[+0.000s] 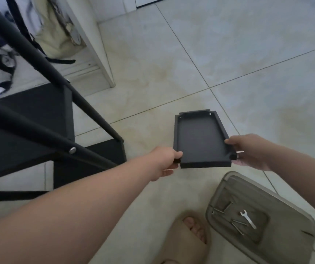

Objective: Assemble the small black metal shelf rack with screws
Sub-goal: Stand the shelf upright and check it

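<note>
Both hands hold a black shelf tray above the tiled floor

The left hand [169,159] grips the shelf tray's [198,139] near left corner; the right hand [248,150] grips its near right corner; screws [237,223] and a wrench [248,219] lie on a grey lid [286,235] below; the partly built rack [44,121] stands left.

Left hand [166,161] — fingertips hidden under shelf tray [198,138]; rack frame [61,144] cut by left edge.
</note>
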Demonstrator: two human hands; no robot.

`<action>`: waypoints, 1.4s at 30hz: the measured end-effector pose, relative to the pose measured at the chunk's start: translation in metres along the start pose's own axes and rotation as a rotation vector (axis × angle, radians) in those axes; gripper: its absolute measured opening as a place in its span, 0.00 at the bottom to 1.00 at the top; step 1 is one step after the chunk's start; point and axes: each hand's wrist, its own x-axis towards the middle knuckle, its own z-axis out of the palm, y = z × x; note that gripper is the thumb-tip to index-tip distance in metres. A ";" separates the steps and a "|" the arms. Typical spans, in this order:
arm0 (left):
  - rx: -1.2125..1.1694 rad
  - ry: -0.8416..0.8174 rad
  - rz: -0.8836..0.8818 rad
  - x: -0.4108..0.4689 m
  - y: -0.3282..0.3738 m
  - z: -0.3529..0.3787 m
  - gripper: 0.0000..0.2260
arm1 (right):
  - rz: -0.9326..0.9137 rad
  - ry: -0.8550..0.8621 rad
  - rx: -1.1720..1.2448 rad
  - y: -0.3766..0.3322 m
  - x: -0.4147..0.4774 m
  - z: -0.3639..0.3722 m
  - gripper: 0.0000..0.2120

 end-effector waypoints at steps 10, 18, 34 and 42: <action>0.213 -0.194 0.081 -0.195 -0.008 -0.050 0.07 | -0.144 -0.111 0.092 -0.022 -0.211 0.010 0.05; 0.643 0.045 0.399 -0.351 -0.047 -0.070 0.16 | -0.367 -0.124 0.034 -0.023 -0.377 0.041 0.03; 0.980 1.162 1.257 -0.571 -0.103 -0.181 0.10 | -0.756 -0.293 0.069 -0.106 -0.604 0.201 0.12; 0.379 0.868 1.326 -0.587 -0.088 -0.247 0.03 | -1.068 -0.072 -0.167 -0.133 -0.615 0.229 0.12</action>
